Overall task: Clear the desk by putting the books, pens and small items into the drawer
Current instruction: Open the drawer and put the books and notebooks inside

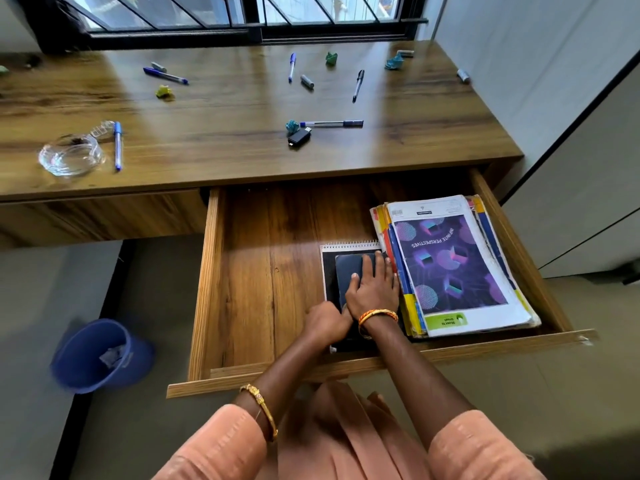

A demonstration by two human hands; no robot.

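Wooden surface [225, 109] stretching across the upper half of the frame under a dark-framed window [242, 15], with grey floor below. Open drawer [242, 271] pulled out at centre right.

Lying in the drawer's right side: a stack of books [457, 268] with a purple cover on top. Just left of it, touching: a spiral notepad [327, 271] with a dark blue small book [349, 271] on top.

Right hand [372, 292] lying flat on the small book, palm down, fingers straight and spread toward the top of the frame, pressing rather than gripping; orange bangle at the wrist. Left hand [327, 322] at the small book's lower left corner, knuckles up, fingers curled onto the book's edge, gripping it. Both forearms reaching up from the bottom of the frame, peach sleeves at the elbows, gold bangle on the left forearm.

Scattered on the surface: several pens, among them a blue pen [118, 145] at left beside a glass ashtray [71, 155], a long pen [332, 124] at centre, a black USB stick [299, 137] just below it, and crumpled bits of paper.

Standing on the floor at lower left: a blue bin [100, 355].
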